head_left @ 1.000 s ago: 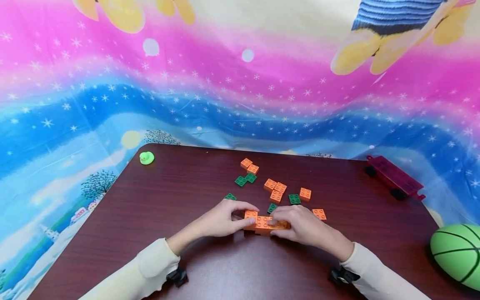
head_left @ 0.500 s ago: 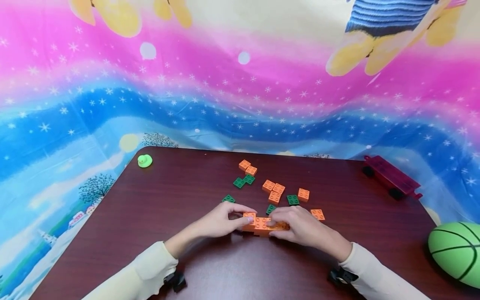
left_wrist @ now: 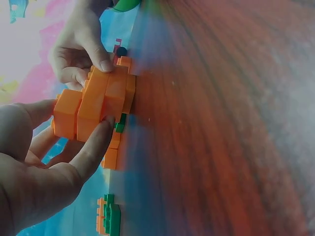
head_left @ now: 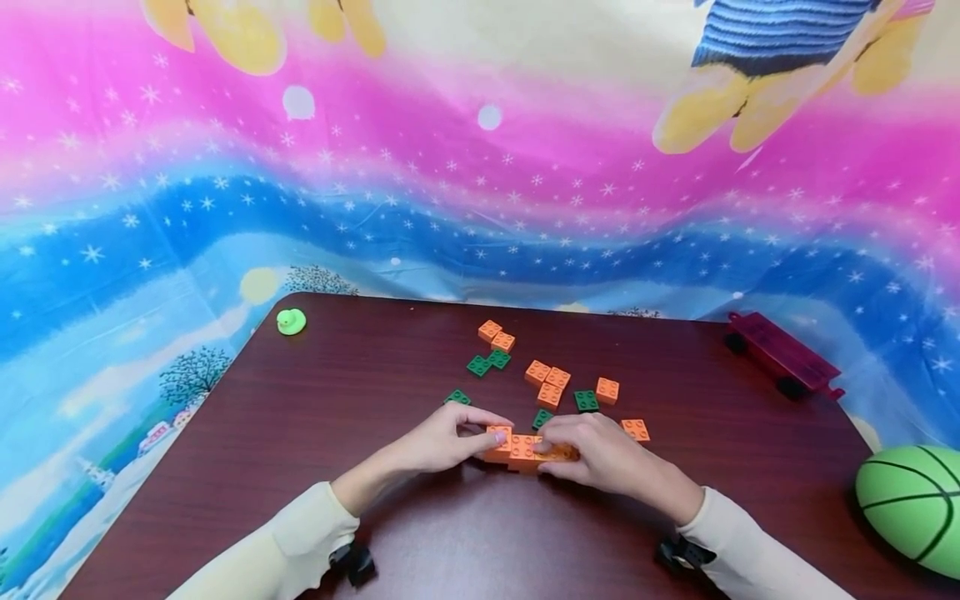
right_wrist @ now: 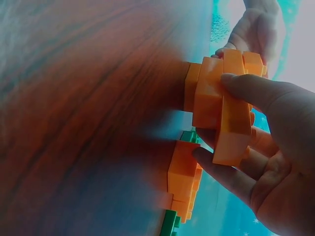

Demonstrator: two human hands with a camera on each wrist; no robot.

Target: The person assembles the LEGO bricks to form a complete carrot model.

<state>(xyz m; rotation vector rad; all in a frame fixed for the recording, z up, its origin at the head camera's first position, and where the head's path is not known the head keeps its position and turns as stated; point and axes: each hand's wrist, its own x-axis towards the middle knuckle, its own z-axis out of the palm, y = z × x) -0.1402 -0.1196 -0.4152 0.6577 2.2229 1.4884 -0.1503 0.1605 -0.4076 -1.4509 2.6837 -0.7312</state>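
Observation:
Both hands hold one stepped assembly of orange toy building bricks (head_left: 522, 448) low over the near middle of the table. My left hand (head_left: 438, 440) pinches its left end, where a single brick rises one layer above the rest. On the right end, my right hand (head_left: 592, 450) grips a long brick with thumb and fingers and covers part of its studs. The left wrist view shows the assembly (left_wrist: 106, 98) side-on in several layers, narrowing toward the bottom. From the right wrist, the long upper brick (right_wrist: 234, 118) juts out past the layers under it.
Behind the hands lie loose orange bricks (head_left: 550, 393) and green bricks (head_left: 587, 401), several of each. A green rubber duck (head_left: 291, 322) sits at the far left corner, a dark red toy trailer (head_left: 783, 354) at the far right. A green ball (head_left: 911, 504) lies at the right edge.

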